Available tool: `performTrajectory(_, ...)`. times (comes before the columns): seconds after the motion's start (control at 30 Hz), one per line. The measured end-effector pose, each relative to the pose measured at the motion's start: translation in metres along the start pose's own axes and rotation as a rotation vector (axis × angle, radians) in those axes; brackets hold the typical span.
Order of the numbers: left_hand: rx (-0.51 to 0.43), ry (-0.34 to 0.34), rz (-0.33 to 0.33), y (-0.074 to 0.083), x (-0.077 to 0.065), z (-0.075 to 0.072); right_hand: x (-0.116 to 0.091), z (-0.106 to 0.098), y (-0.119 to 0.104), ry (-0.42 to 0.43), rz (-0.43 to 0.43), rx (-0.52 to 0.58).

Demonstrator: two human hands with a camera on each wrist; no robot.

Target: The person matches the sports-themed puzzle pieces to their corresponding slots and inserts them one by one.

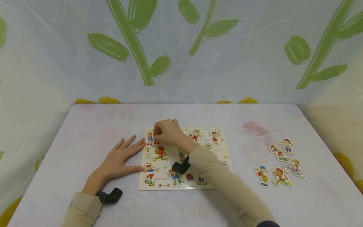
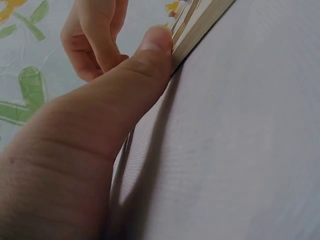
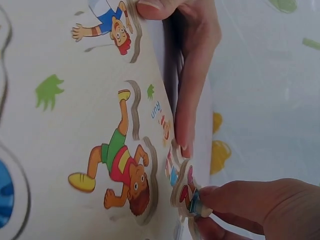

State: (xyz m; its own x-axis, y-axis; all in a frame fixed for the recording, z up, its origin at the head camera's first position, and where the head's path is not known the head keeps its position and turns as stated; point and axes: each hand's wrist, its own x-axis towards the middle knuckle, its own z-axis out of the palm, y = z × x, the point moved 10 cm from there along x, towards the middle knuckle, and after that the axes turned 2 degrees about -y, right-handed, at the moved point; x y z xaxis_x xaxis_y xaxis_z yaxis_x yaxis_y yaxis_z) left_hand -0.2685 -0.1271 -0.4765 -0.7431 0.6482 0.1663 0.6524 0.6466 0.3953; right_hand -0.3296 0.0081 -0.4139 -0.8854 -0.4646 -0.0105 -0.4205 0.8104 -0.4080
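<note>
A wooden puzzle board printed with sports figures lies flat on the table. Over its far left corner my right hand is bent at the fingers. In the right wrist view, its thumb and fingertips pinch a small wooden puzzle piece, tilted at the board's edge; the fingers cover part of its picture. My left hand lies spread on the table at the board's left side, fingers straight, with thumb tip and fingertips right at the edge. The runner printed in a recess appears beside the pinched piece.
Several loose figure pieces lie right of the board, among them a cyclist piece, a runner piece and a piece with a blue cap. A flower-patterned curtain hangs around the white table. My right forearm crosses the board.
</note>
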Motion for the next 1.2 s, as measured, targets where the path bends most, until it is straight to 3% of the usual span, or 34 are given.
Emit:
performTrajectory(0.23, -0.002, 0.033, 0.026, 0.005, -0.002, -0.004, 0.005, 0.007, -0.004, -0.007, 0.012, -0.009)
performTrajectory(0.7, 0.005, 0.018, 0.002, 0.003, -0.001, 0.0, 0.017, 0.019, -0.003, -0.003, 0.021, -0.023)
performTrajectory(1.2, 0.006, 0.02, 0.016, 0.006, -0.001, -0.002, 0.014, 0.024, -0.005, 0.019, 0.019, -0.019)
